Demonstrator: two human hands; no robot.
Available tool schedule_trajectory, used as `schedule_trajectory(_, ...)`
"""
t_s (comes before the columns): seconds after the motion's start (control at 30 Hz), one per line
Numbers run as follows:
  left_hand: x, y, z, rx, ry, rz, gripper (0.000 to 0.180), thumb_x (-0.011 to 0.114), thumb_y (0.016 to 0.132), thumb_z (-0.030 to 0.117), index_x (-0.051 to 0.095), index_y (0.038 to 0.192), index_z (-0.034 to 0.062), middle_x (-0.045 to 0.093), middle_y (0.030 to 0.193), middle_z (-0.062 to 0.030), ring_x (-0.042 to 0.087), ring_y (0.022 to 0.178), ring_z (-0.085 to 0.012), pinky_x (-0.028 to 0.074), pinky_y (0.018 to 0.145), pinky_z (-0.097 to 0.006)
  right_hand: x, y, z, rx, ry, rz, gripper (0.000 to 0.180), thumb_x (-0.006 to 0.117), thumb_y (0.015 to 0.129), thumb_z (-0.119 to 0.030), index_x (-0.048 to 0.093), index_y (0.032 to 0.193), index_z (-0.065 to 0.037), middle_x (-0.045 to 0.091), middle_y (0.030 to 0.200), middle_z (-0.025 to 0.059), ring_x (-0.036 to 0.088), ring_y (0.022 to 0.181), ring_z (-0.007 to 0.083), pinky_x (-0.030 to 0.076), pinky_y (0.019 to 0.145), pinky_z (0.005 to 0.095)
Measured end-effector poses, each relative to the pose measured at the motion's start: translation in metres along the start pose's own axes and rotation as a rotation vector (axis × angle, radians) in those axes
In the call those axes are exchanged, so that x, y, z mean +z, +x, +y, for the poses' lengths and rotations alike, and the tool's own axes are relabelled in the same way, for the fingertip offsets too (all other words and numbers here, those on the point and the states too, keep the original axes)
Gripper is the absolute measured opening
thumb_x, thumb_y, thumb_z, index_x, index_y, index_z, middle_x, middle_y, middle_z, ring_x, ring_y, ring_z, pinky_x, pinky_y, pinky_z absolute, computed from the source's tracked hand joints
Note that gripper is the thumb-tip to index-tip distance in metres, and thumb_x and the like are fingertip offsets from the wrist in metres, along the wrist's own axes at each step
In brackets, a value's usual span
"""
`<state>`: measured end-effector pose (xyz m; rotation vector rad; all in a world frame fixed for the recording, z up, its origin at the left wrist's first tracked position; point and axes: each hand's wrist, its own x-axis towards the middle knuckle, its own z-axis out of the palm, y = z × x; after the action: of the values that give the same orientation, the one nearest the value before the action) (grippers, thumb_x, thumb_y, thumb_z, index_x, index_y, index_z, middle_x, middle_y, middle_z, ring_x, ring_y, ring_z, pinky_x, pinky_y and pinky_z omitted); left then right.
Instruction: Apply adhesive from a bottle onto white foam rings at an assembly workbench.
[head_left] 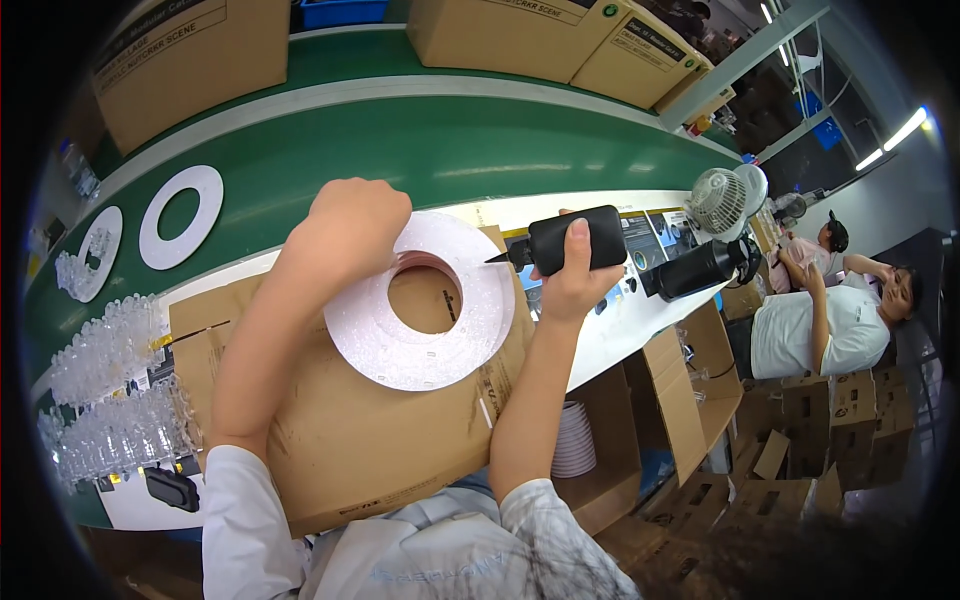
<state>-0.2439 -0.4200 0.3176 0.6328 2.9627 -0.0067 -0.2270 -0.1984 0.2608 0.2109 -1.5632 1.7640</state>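
Note:
A stack of flat white rings [375, 350] with a speckled surface lies on a brown cardboard sheet [340, 440] in front of me. My left hand [355, 225] is closed in a fist at the upper left of the stack; its fingertips are hidden, so what they hold does not show. In my right hand [572, 285] is a black squeeze bottle [590, 238] with a thin pointed nozzle. The bottle lies nearly level, its tip pointing left over the right part of the top ring. Whether the tip touches the ring, I cannot tell.
More white rings [150, 240] lie on the green belt [300, 140] at left. Rows of clear plastic pieces [120, 430] stand on the left table. A black cylindrical device [695, 270] and a fan [718, 203] are at right. Cartons [500, 40] line the back; co-workers [815, 325] are far right.

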Motion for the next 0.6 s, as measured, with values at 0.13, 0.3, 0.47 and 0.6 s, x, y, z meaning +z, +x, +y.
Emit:
schedule_trajectory(0.13, 0.003, 0.0007, -0.0033, -0.003, -0.016, 0.026, 0.019, 0.076, 0.07, 0.015, 0.07, 0.082, 0.0025, 0.07, 0.084, -0.0153, 0.069, 0.082, -0.0301, 0.057, 0.073, -0.038, -0.0007, -0.0008, 0.0008, -0.017, -0.039, 0.016, 0.027, 0.063, 0.089, -0.021, 0.06, 0.087, 0.006, 0.059, 0.064, 0.0078, 0.051, 0.04, 0.012, 0.037, 0.028, 0.024)
schedule_trajectory(0.3, 0.0035, 0.0022, -0.0033, -0.001, -0.019, 0.032, 0.019, 0.076, 0.07, 0.016, 0.071, 0.083, 0.0026, 0.07, 0.086, -0.0153, 0.069, 0.083, -0.0304, 0.057, 0.074, -0.038, -0.0067, 0.0019, 0.0026, -0.018, -0.041, 0.001, 0.024, 0.062, 0.089, -0.018, 0.059, 0.083, 0.005, 0.059, 0.064, 0.0079, 0.051, 0.04, 0.0121, 0.037, 0.028, 0.0242)
schedule_trajectory(0.47, 0.0016, 0.0013, -0.0034, -0.008, -0.013, 0.018, 0.02, 0.076, 0.07, 0.016, 0.071, 0.084, 0.0026, 0.07, 0.087, -0.0153, 0.069, 0.084, -0.0306, 0.057, 0.074, -0.038, -0.003, 0.0012, 0.0026, -0.004, -0.044, 0.017, 0.025, 0.063, 0.089, -0.018, 0.059, 0.08, 0.004, 0.059, 0.063, 0.008, 0.051, 0.039, 0.0122, 0.037, 0.028, 0.0241)
schedule_trajectory(0.6, 0.0031, 0.0026, -0.0048, -0.004, -0.025, 0.01, 0.024, 0.077, 0.07, 0.019, 0.069, 0.086, 0.0027, 0.069, 0.086, -0.0158, 0.068, 0.084, -0.0316, 0.055, 0.075, -0.039, -0.0036, 0.0014, 0.0003, 0.016, -0.044, 0.002, 0.025, 0.063, 0.089, -0.018, 0.059, 0.079, 0.004, 0.059, 0.063, 0.0078, 0.051, 0.039, 0.0122, 0.037, 0.028, 0.0239)
